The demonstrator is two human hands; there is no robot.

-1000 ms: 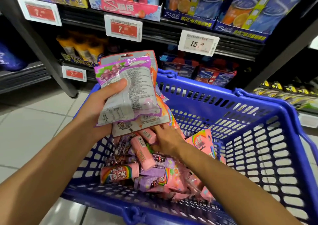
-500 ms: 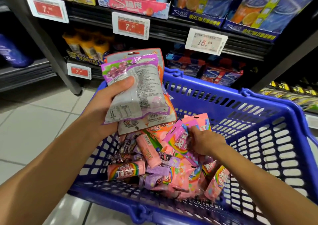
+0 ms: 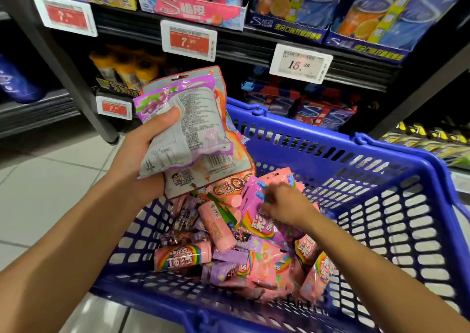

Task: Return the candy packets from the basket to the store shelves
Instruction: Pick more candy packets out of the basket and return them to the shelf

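Purple-edged, silver-backed grape candy pouch (image 3: 178,131) sits on top of a small stack in our left hand (image 3: 142,152), thumb clamped across its face, with an orange-trimmed pouch (image 3: 216,167) fanned out behind it, all held above the near-left corner of the blue plastic slotted basket (image 3: 381,180). Our right hand (image 3: 287,205) is down among the loose sweets, fingers curled on the upper edge of a flat pink rainbow-striped Skittles packet (image 3: 256,220); whether they have closed fully we cannot tell. That packet lies directly under the fingertips, its long axis running up and away toward the dark shelves (image 3: 254,50), so the right hand is plainly nearer. We judge a straight lift should free it.
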